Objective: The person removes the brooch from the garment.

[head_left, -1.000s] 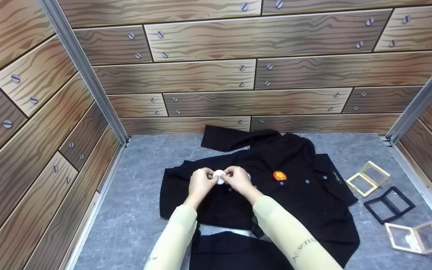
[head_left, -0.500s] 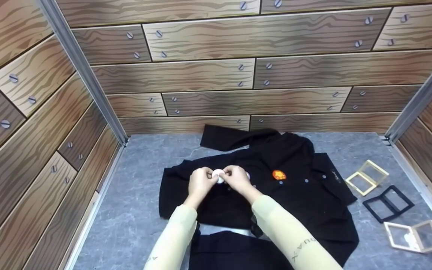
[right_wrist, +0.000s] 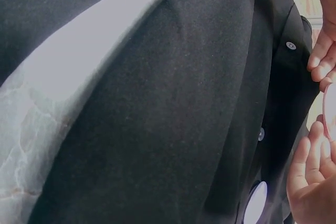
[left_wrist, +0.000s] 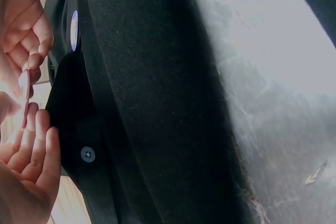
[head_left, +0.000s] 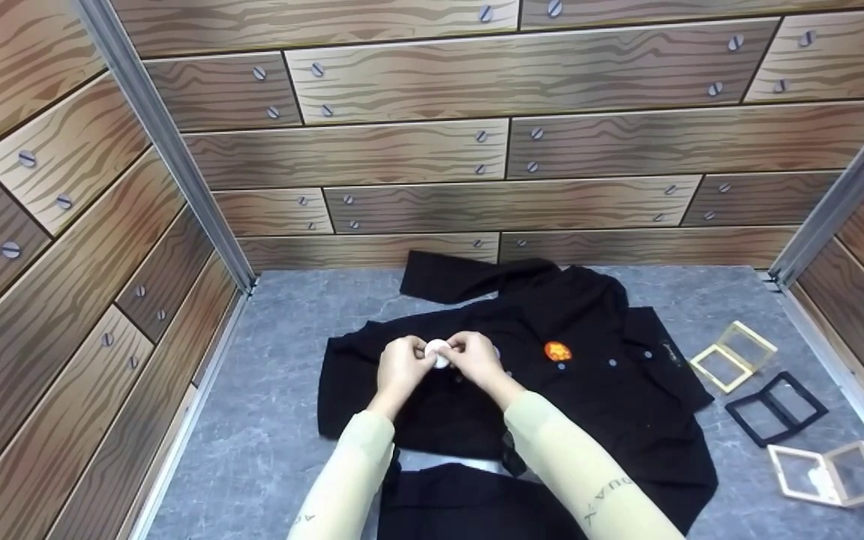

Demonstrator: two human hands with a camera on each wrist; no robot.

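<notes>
Between both hands a small round pinkish-white badge (head_left: pixel 438 346) is held over the black shirt (head_left: pixel 619 412). My left hand (head_left: pixel 400 365) pinches its left side, and my right hand (head_left: pixel 478 361) pinches the right. In the left wrist view the badge (left_wrist: pixel 24 95) appears nearly edge-on, thin with a red rim. The right wrist view catches part of it at the right border. On the shirt beside the right hand sits a second, pale badge (right_wrist: pixel 255 203). Farther right is an orange-red badge (head_left: pixel 558 351) with a yellow figure. Pale buttons (left_wrist: pixel 87 154) run along the shirt's placket.
Right of the shirt lie three opened frame-like cases: a yellow one (head_left: pixel 734 358), a black one (head_left: pixel 777 409) and a pale pink one (head_left: pixel 831 474). More dark cloth (head_left: pixel 469 502) lies at the near edge. Wood-patterned walls (head_left: pixel 417 150) enclose the grey tabletop (head_left: pixel 252 420).
</notes>
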